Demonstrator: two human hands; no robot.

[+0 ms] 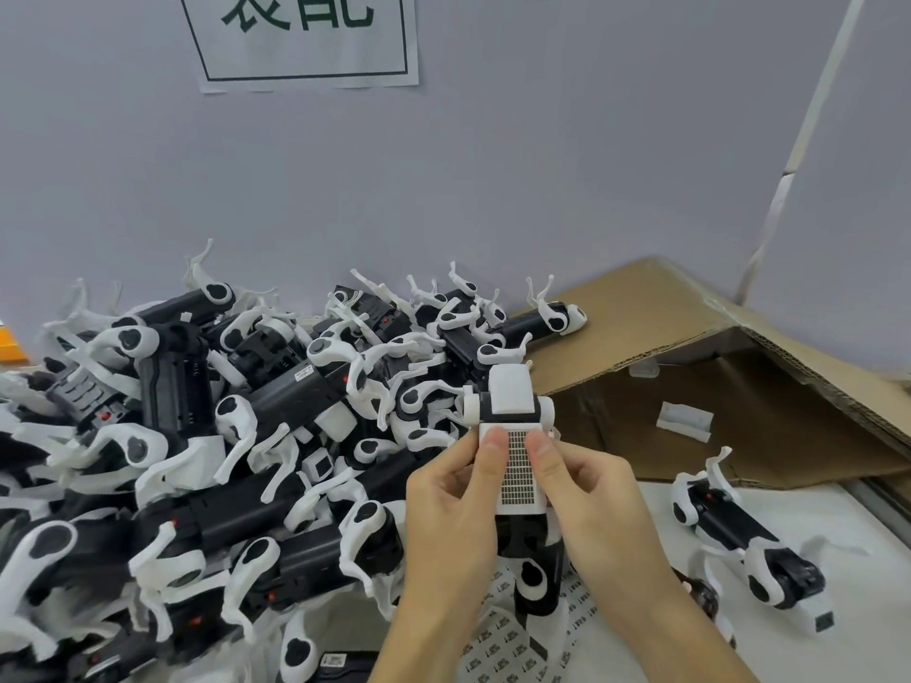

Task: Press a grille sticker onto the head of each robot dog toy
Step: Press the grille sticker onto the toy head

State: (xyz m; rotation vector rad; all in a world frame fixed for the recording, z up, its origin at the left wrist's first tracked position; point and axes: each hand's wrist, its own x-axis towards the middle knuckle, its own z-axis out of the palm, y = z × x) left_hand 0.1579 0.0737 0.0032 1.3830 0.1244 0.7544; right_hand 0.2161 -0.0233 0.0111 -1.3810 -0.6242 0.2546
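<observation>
Pressing the grille sticker point(517, 465) down on the head of the robot dog toy point(515, 436), I have both thumbs on it: my left hand point(453, 510) at the sticker's 9 o'clock edge, my right hand point(586, 495) at its 3 o'clock edge. Both hands curl around the toy's body, gripping it from either side, equally near. The toy's long axis runs from 6 to 12 o'clock, away from me, and the sticker's long axis follows it. I judge the next move to be a thumb stroke along that axis to seat the strip. At 9 o'clock a heap of toys point(207, 436) covers the bench point(862, 608); at 3 o'clock one dog point(739, 529) lies apart, near a cardboard box point(690, 337).
</observation>
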